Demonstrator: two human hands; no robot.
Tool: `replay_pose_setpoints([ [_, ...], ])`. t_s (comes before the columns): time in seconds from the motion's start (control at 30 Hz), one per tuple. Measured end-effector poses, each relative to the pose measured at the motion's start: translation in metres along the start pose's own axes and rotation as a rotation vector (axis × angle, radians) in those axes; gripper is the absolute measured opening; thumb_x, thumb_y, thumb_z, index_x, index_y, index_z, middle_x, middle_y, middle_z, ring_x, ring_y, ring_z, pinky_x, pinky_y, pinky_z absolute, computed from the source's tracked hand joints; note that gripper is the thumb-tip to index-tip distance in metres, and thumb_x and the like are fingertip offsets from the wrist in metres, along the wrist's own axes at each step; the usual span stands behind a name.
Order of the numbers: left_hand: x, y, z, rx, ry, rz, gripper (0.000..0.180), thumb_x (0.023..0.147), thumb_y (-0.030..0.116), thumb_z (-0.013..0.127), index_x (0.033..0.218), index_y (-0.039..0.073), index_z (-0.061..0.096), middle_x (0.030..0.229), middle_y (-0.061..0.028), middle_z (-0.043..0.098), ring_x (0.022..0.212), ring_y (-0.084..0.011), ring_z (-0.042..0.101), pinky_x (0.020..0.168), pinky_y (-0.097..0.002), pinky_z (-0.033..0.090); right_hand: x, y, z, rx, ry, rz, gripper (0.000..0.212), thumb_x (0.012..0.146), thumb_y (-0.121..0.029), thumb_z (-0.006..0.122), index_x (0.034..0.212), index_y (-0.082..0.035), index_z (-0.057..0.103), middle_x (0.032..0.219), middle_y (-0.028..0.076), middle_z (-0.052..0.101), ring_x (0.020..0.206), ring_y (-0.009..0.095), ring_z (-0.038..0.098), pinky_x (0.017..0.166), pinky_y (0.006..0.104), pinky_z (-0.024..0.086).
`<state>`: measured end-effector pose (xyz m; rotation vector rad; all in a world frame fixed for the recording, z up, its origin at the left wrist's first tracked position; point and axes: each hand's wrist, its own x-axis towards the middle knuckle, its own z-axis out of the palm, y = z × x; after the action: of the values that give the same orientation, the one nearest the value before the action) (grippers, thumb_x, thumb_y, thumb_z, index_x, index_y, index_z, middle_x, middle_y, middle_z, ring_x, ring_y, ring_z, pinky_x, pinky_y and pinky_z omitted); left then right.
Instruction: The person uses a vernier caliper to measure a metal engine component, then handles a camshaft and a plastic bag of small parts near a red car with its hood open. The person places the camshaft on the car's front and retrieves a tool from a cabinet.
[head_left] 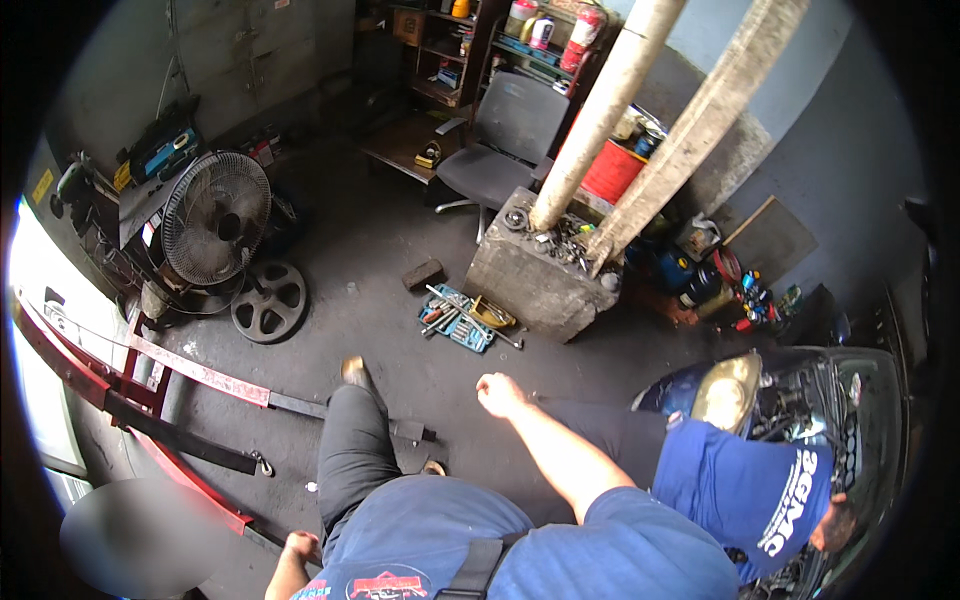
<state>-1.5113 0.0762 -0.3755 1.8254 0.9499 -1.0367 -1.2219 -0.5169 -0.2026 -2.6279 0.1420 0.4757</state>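
My right hand (497, 393) is stretched forward over the dark floor, its fingers curled in with nothing seen in them. It is nearest to a blue tool tray (458, 320) of sockets and wrenches lying on the floor beyond it. My left hand (302, 543) hangs low beside my thigh, loosely closed, with no object visible in it. To my right, a person in a blue shirt (735, 485) bends over the open engine bay of a dark blue car (790, 395). That person's hands are hidden.
Red and black metal beams (205, 378) lie at the left, one reaching past my leg. A pedestal fan (215, 220) stands behind them. Ahead are a concrete block (540, 275) with posts, an office chair (500, 150) and a loose brick (424, 274). Containers (705, 285) stand along the right wall.
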Motion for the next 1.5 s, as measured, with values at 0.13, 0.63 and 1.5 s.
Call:
replay_pose_setpoints([
  [0.13, 0.050, 0.060, 0.011, 0.295, -0.168, -0.217, 0.032, 0.076, 0.018, 0.068, 0.106, 0.006, 0.069, 0.097, -0.0089, 0.070, 0.083, -0.0210, 0.066, 0.073, -0.0385, 0.054, 0.067, -0.009, 0.027, 0.127, -0.275, -0.072, 0.025, 0.082, -0.026, 0.062, 0.102, -0.012, 0.066, 0.101, 0.012, 0.069, 0.095, 0.029, 0.065, 0.083, 0.0401, 0.052],
  [0.63, 0.279, 0.796, -0.271, 0.041, 0.152, 0.669, 0.007, 0.085, 0.010, 0.060, 0.080, 0.006, 0.062, 0.064, 0.0002, 0.058, 0.058, -0.0109, 0.052, 0.052, -0.0296, 0.043, 0.377, 0.091, -0.043, -0.053, -0.451, 0.658, 0.022, 0.086, -0.024, 0.060, 0.099, -0.014, 0.074, 0.075, 0.006, 0.069, 0.056, 0.016, 0.062, 0.049, 0.0343, 0.050],
  [1.5, 0.428, 1.472, -0.753, -0.966, 0.428, 0.881, 0.030, 0.085, 0.018, 0.058, 0.114, 0.011, 0.060, 0.087, 0.0030, 0.060, 0.068, -0.0082, 0.056, 0.057, -0.0235, 0.046, 1.223, -0.350, -0.313, 0.290, -0.174, -0.137, 0.024, 0.088, -0.022, 0.059, 0.106, -0.012, 0.071, 0.099, 0.010, 0.071, 0.093, 0.020, 0.067, 0.082, 0.0339, 0.052],
])
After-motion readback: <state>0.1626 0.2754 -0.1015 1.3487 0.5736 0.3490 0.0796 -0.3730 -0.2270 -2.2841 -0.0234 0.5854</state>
